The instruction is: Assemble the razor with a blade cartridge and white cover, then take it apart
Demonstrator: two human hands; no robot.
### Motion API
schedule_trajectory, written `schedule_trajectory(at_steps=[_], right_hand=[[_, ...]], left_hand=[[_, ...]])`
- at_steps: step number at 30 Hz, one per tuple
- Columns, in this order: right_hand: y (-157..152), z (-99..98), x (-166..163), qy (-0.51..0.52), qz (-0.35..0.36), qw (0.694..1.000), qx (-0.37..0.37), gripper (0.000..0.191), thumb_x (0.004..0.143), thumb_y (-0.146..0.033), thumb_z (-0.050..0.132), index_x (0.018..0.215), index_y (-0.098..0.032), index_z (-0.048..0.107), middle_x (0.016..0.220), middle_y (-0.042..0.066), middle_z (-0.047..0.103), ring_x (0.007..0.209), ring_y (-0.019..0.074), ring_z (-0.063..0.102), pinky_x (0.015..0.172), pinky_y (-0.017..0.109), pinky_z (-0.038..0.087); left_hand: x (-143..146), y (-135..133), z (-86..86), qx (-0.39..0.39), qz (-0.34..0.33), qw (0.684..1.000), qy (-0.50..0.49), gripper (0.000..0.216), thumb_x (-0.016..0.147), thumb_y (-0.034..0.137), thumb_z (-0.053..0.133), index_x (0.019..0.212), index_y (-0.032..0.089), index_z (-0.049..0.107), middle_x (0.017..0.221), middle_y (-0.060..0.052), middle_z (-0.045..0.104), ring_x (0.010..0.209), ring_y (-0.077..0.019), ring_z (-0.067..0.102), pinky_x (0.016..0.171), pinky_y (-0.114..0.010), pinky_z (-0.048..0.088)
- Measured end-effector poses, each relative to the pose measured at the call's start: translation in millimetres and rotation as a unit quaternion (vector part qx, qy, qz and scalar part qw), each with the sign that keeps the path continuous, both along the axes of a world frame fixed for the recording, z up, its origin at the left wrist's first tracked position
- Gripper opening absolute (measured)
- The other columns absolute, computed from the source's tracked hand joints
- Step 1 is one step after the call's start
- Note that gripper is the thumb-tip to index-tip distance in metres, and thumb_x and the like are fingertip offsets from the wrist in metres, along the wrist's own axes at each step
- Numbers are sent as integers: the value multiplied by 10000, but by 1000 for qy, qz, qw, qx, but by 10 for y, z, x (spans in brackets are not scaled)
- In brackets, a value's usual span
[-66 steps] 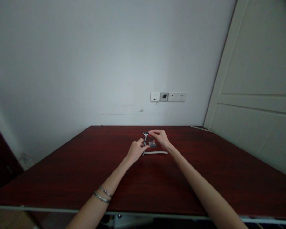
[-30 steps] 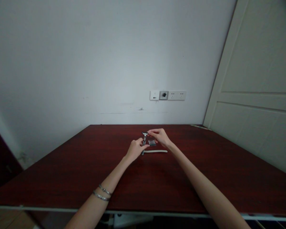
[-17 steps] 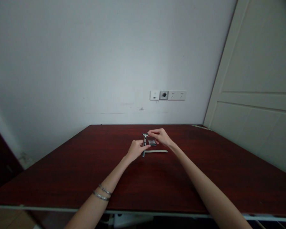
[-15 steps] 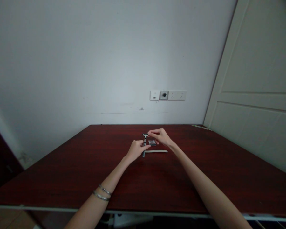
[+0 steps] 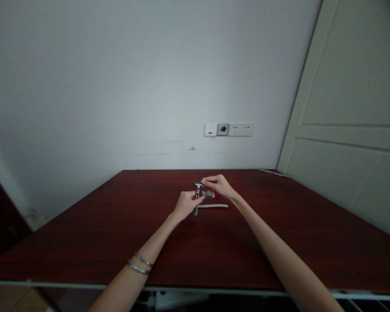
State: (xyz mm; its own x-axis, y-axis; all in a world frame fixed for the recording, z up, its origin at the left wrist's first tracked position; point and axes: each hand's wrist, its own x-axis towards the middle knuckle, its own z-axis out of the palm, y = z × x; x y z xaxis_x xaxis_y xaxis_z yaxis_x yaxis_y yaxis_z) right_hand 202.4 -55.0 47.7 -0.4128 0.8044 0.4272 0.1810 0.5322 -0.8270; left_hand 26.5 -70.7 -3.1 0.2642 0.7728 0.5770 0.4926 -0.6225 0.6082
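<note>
My left hand (image 5: 184, 205) is closed round the handle of a razor (image 5: 197, 196), which stands nearly upright with its T-shaped head at the top. At the right end of that head, the thumb and forefinger of my right hand (image 5: 219, 186) pinch together. Just below my right hand is a small clear plastic case (image 5: 207, 194) with dark and silvery parts inside. A thin whitish strip (image 5: 214, 206) lies flat on the table, its left end beside the lower part of the razor's handle.
The dark red wooden table (image 5: 117, 234) runs back to a pale wall. Sockets and switches (image 5: 229, 130) sit on that wall. A panelled white door or cabinet side (image 5: 351, 130) borders the table's right. A flat thin strip (image 5: 273, 173) lies at the back right corner.
Almost nothing differs. Both hands stay in place on the razor, and the view has shifted very slightly.
</note>
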Motion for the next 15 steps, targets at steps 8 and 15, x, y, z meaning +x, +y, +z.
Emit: schedule_trajectory(at_steps=[8,15], right_hand=[[9,-15,-12,8,-1,1000,-2,392,717,-479,581,805,-111,684,759,47,667,372,62,508,354,190,413],[54,-57,-40,30,-33,999,-21,415,688,-450,618,924,-116,688,852,75,682,381,64,524,351,197,448]], left_hand=[[10,-4,4,-3,2,1000,-11,384,739,408,549,497,112,517,468,48,384,465,-59,308,460,-191,224],[-44,69,-18,-3,-1,1000,1,384,745,451,546,550,120,537,489,35,463,471,-75,395,474,-193,269]])
